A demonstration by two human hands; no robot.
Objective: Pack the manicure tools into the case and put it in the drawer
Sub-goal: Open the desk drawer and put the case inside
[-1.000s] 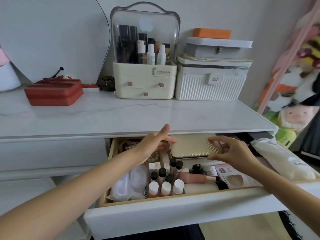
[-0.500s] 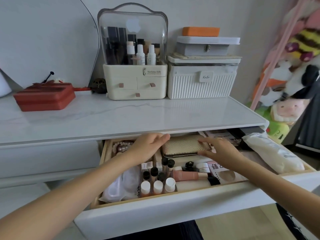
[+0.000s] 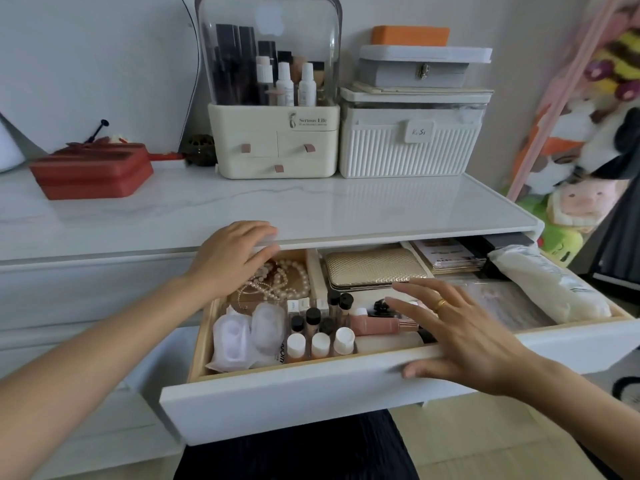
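Note:
The gold textured manicure case (image 3: 375,268) lies shut and flat in the back middle section of the open white drawer (image 3: 311,393). Neither hand touches it. My left hand (image 3: 230,258) hovers with fingers spread at the desk's front edge, above a tangle of pearl necklaces (image 3: 282,280). My right hand (image 3: 457,332), wearing a gold ring, is spread over the drawer's front right, thumb against the white drawer front, fingers above a pink tube (image 3: 375,323).
The drawer also holds small bottles (image 3: 320,342), clear plastic packs (image 3: 242,336), leaflets (image 3: 446,256) and a white pouch (image 3: 550,284). On the marble desk (image 3: 242,209) stand a red box (image 3: 91,171), a cosmetics organiser (image 3: 273,98) and stacked white boxes (image 3: 412,133). Plush toys sit at right.
Both hands let go of the gold case, which now rests in the drawer. The left hand drew back left over the pearls; the right hand pulled back to the drawer's front.

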